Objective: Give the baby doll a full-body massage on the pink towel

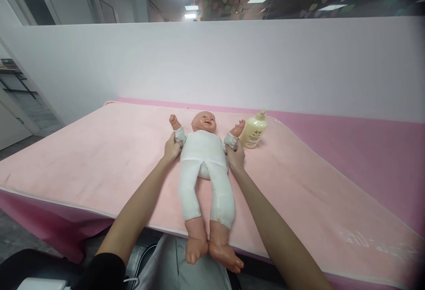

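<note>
A baby doll (203, 148) with a white cloth body lies on its back on the pink blanket (139, 148). Its head points toward the wall, and its feet stick out past the table's near edge. My left hand (172, 148) is closed around the doll's arm on the left of the view. Around the other arm, my right hand (236, 156) is closed just below the wrist. Both doll arms are bent upward, with their small hands raised beside the head. Right behind my right hand stands a pale yellow pump bottle (255, 130).
A white wall (232, 64) rises behind the table, with a window above it. Magenta cloth (375, 148) shows under the blanket at the right and hangs down at the front left. A white object (43, 284) lies at the lower left, near my lap.
</note>
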`<state>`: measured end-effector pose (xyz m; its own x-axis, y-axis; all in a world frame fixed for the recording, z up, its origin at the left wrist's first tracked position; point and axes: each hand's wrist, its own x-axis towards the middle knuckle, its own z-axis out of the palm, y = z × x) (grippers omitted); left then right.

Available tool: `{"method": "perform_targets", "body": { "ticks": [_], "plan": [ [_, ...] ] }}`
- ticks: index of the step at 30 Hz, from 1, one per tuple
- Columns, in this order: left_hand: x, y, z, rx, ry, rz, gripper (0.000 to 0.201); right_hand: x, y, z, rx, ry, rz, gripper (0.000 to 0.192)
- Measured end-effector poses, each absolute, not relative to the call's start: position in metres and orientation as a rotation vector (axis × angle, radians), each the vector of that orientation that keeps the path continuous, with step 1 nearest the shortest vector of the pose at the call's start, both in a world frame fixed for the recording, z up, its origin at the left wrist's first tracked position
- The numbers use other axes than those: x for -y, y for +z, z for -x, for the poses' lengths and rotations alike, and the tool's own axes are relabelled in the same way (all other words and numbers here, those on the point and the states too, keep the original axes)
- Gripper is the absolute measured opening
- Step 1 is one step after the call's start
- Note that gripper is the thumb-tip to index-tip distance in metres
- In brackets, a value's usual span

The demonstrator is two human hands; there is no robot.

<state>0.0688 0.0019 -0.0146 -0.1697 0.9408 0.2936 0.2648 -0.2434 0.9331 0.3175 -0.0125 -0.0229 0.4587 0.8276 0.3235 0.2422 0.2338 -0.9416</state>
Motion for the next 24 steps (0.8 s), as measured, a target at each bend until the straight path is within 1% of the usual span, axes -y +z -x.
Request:
{"method": "perform_targets", "body": {
  "ticks": [17,24],
  "plan": [
    [-0.0051,-0.0177,-0.0660,-1.531,1.418,-1.589,0.020,0.0095,-0.0247,-0.3176,1.070,0.545,1.278,0.050],
    [0.0001,-0.0135,-0.0657,-1.548,1.420,-1.557,0.028,0.0104,-0.0245,-0.3173,1.076,0.538,1.301,0.050]
  ]
}}
